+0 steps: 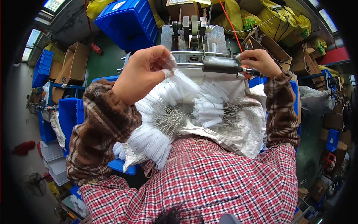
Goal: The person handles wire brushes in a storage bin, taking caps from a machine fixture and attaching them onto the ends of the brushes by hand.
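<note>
The left hand (pixel 147 72) pinches one brush (pixel 169 61), the right hand (pixel 257 61) grips another at the machine (pixel 194 33); many brushes (pixel 179 108) remain heaped.

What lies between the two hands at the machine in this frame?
In the head view, a dark cylindrical machine part on a horizontal metal rod spans the gap between the left hand and the right hand, with white bristle brushes fanned just below.

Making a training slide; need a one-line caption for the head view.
Left hand pinches a white bottle brush while right hand feeds another into a metal machine.
</note>
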Demonstrator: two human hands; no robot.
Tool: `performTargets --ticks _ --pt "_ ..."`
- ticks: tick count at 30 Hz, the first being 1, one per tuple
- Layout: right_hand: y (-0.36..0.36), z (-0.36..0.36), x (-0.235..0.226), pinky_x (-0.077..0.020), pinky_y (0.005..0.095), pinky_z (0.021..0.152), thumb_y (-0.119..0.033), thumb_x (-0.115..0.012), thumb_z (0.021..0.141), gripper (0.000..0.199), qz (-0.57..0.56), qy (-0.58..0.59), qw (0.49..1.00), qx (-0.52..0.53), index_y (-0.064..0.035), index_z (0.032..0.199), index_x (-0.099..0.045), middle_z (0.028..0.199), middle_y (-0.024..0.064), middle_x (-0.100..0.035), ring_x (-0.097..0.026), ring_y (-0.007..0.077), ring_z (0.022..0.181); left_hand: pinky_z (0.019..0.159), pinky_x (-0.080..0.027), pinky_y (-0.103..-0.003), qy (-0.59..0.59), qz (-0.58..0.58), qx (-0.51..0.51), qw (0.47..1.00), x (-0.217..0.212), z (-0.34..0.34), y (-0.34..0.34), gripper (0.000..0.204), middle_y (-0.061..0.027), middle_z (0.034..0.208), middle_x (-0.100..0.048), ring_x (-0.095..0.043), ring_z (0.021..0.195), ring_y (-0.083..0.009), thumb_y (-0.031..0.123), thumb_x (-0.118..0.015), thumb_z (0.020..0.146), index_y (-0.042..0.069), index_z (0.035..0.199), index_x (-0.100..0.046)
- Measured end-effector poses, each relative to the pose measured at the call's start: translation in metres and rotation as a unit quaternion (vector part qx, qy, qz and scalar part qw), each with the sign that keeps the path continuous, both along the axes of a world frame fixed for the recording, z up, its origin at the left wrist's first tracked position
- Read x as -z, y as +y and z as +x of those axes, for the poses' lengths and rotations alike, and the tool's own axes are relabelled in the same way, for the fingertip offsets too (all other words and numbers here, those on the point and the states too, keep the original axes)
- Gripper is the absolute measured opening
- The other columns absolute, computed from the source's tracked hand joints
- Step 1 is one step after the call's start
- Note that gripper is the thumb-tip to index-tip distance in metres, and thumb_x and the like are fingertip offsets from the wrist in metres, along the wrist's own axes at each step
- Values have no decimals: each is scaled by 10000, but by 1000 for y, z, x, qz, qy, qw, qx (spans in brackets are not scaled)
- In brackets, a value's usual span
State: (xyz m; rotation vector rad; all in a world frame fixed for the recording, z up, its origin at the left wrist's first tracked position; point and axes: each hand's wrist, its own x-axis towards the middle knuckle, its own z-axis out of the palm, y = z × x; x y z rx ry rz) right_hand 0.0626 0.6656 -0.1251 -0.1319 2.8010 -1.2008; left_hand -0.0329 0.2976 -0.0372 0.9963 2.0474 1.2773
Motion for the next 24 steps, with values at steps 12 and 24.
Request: performTargets --ticks 12,24 --pt "-82 -75 54 -475 377 736 -102 -564 821 125 303 278 907 92 -110 876 -676 811 64 -619 -603 262 826 882 -469 -377 244 -102 -57 963 3 4 -31 385 -161 1073 -606 -595 1007 -310 1 -614 759 21 1141 -568" --pt "-68 -111 80 -449 382 792 -86 -582 820 180 319 301 896 66 -96 966 -685 883 66 -608 -574 262 886 844 -455 -393 346 -293 -49 890 26 9 -95 234 -117 941 -627 -579 945 -313 45 -627 769 34 1002 -623"
